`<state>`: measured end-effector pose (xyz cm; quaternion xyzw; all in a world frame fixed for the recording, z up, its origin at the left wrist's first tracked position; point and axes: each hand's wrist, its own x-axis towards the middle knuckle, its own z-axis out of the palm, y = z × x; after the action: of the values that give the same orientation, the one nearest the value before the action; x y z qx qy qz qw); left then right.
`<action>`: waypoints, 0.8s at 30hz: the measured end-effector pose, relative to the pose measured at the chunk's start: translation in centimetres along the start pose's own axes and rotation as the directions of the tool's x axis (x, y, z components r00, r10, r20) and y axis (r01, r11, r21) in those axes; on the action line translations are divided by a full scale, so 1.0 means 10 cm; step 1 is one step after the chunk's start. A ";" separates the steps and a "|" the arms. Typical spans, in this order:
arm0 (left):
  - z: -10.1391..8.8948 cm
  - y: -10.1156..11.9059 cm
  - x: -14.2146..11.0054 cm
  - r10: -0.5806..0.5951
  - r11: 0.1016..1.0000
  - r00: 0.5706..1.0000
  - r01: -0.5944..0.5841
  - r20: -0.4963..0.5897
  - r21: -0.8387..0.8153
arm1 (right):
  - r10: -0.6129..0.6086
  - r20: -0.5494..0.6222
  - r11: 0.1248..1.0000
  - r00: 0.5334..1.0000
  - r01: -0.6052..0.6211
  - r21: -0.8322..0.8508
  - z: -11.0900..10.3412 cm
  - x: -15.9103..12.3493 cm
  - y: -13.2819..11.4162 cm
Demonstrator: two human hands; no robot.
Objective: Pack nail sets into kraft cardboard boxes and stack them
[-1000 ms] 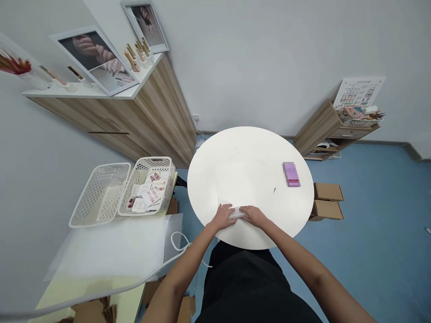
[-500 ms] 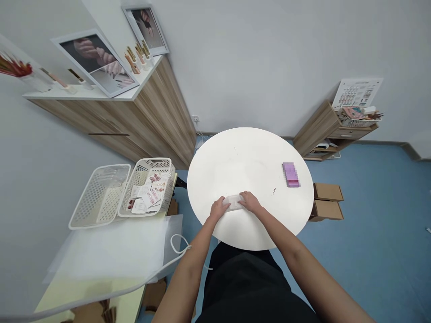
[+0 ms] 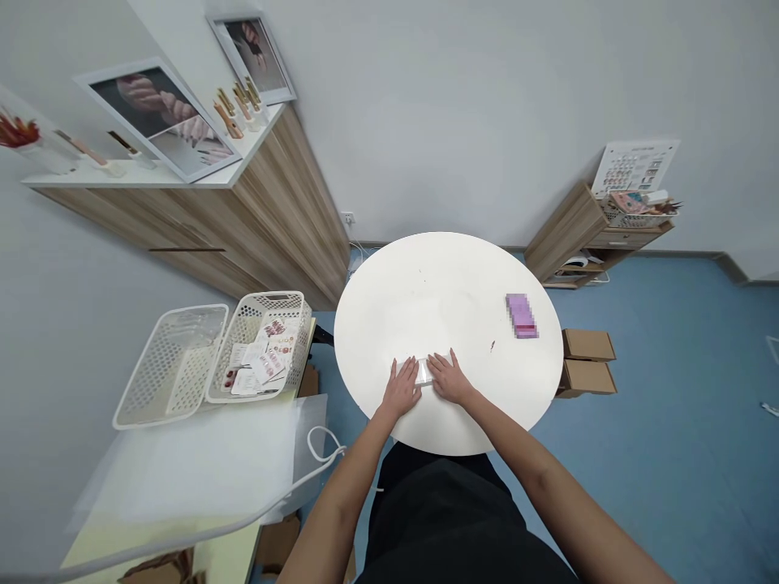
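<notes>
A small clear plastic box or tray (image 3: 424, 372) lies near the front of the round white table (image 3: 402, 276). Over its left end my left hand (image 3: 402, 388) rests flat, fingers stretched out. My right hand (image 3: 448, 378) lies the same way across the right end, fingers spread. Only the middle strip of the plastic piece shows between the two hands; what is inside it cannot be made out. To the right on the same table is a purple blurred pack (image 3: 522, 315), apart from both hands.
Left of the table, two white baskets (image 3: 271, 296) stand on a side desk; one holds printed cards. A white cable (image 3: 268, 517) crosses that desk. Brown cardboard boxes (image 3: 589, 377) sit on the floor at right. Wooden cabinets (image 3: 298, 203) stand along the wall.
Both hands have gone from gripping the plastic piece at its ends to lying flat over it with fingers extended. The piece stays on the table.
</notes>
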<state>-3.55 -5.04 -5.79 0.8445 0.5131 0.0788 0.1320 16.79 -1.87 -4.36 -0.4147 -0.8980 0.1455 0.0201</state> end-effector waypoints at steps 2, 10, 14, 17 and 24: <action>0.02 0.03 -0.08 0.030 1.000 0.999 -0.030 0.015 0.001 | -0.021 -0.003 1.000 1.000 0.021 -0.003 0.03 -0.08 -0.03; 0.10 0.07 -0.34 0.155 0.983 0.984 -0.145 0.087 -0.113 | -0.086 0.025 0.994 0.996 0.087 -0.064 0.16 -0.45 -0.18; 0.02 -0.05 -0.30 0.141 0.949 0.968 -0.072 0.209 -0.307 | -0.034 0.087 0.999 0.996 0.031 0.041 0.05 -0.44 -0.22; -0.14 -0.14 -0.16 0.098 0.900 0.934 0.064 0.343 -0.432 | 0.033 0.155 0.986 0.987 -0.057 0.155 -0.11 -0.34 -0.18; -0.49 -0.19 0.15 -0.086 0.755 0.932 0.292 0.353 -0.587 | 0.183 0.208 0.940 0.961 -0.233 0.249 -0.37 -0.03 -0.04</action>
<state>-5.77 -2.19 -1.68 0.6958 0.5136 0.1008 0.4919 17.30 -1.41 -0.67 -0.4857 -0.8187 0.3056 -0.0211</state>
